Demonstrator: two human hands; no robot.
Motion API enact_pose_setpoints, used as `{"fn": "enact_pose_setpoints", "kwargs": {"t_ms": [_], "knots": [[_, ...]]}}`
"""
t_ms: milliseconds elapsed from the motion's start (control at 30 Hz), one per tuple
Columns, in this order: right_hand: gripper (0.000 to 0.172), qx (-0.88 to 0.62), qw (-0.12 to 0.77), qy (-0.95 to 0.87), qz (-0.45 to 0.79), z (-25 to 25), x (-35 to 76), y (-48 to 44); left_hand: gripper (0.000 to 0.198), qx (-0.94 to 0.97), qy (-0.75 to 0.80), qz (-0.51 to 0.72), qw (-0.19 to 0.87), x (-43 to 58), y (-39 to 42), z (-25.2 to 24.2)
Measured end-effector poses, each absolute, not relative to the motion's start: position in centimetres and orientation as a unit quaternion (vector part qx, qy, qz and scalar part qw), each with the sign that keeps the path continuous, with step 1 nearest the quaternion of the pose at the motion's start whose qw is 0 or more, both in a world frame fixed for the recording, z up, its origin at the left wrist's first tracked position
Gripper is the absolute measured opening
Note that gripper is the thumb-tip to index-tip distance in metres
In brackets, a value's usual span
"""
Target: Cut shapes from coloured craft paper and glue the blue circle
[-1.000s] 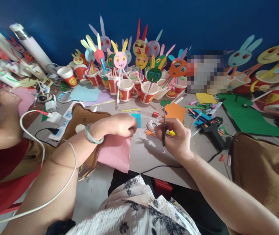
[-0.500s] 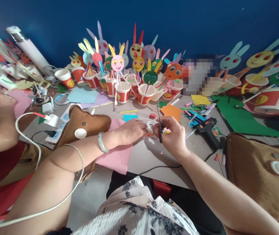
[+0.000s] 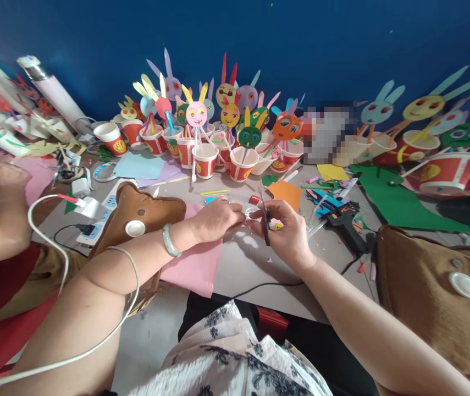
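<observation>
Near the middle of the table my left hand (image 3: pixel 218 220) has its fingers curled in a pinch at a small whitish, ring-shaped thing (image 3: pixel 252 211), whose kind I cannot make out. A green bangle (image 3: pixel 171 240) is on that wrist. My right hand (image 3: pixel 288 234) is closed around dark-handled scissors (image 3: pixel 266 223), their blades pointing up and away from me. Its fingertips are also at the whitish thing, close to my left fingers. Pink paper (image 3: pixel 195 264) lies under and beside my left forearm.
Paper cups (image 3: pixel 244 168) with rabbit-faced figures line the wall. A black glue gun (image 3: pixel 348 225), orange paper (image 3: pixel 286 193) and green paper (image 3: pixel 408 203) lie to the right. Brown cushions (image 3: pixel 420 275) flank me. A white cable (image 3: pixel 136 286) loops over my left arm; another person's hand (image 3: pixel 10 179) is far left.
My left hand has lifted slightly, its fingers more curled now than flat. My right hand keeps the scissors, shifted only a little. The camera view has tilted slightly.
</observation>
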State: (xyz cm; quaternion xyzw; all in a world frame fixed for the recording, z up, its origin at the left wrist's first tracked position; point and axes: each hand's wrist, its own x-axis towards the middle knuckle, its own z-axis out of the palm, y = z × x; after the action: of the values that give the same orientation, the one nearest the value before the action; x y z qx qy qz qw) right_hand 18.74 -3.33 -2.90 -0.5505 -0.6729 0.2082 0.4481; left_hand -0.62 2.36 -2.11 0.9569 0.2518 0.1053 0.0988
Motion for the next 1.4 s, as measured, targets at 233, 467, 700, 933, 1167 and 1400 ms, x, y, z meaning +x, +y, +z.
{"fn": "enact_pose_setpoints", "kwargs": {"t_ms": [233,467,700,933,1167,1400], "knots": [[0.018,-0.551,0.421,-0.683,0.228,-3.4,18.8,-3.4,0.018,0.934,0.248,0.168,0.193,-1.1,2.8,-1.8],[0.018,-0.568,0.445,-0.662,0.205,-3.2,18.7,-3.4,0.019,0.949,0.251,0.073,0.175,-1.8,2.3,-1.0],[0.016,-0.577,0.45,-0.661,0.167,-3.0,18.6,-3.4,0.03,0.973,0.21,-0.017,0.092,-2.2,2.0,-0.5],[0.016,-0.582,0.451,-0.657,0.161,-3.0,18.4,-3.5,0.018,0.953,0.275,-0.047,0.119,-3.0,2.7,1.2],[0.016,-0.579,0.451,-0.659,0.166,-3.0,18.3,-3.6,0.012,0.941,0.25,-0.103,0.203,-4.3,3.3,2.4],[0.016,-0.576,0.449,-0.662,0.167,-3.3,18.3,-3.5,0.017,0.932,0.215,-0.138,0.257,-4.0,3.6,1.8]]}}
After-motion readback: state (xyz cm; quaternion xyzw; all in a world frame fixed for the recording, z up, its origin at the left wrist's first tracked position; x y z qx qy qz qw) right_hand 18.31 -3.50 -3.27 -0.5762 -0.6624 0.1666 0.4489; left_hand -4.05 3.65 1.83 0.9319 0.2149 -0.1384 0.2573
